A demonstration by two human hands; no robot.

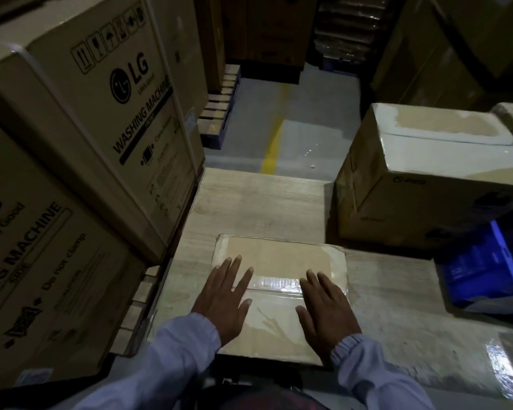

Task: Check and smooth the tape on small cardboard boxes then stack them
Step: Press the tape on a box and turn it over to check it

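Small box [279, 294] lies flat at near edge of wooden table [258, 202]. Left hand [224, 300] and right hand [323, 309] press flat on top, fingers straight, apart, either side of glossy tape strip [276, 282]. Bare tabletop beyond; larger carton [427, 184] far right.

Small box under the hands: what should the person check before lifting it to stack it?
1. Left hand and right hand lie flat on the small cardboard box: ok.
2. Tape strip between the hands looks smooth and stuck down: ok.
3. Tape under the palms is hidden: cannot tell.
4. Box rests on the wooden table: ok.
5. Hold for lifting, neither hand curls round an edge yet: not ok.
6. Where the stack should go: cannot tell.
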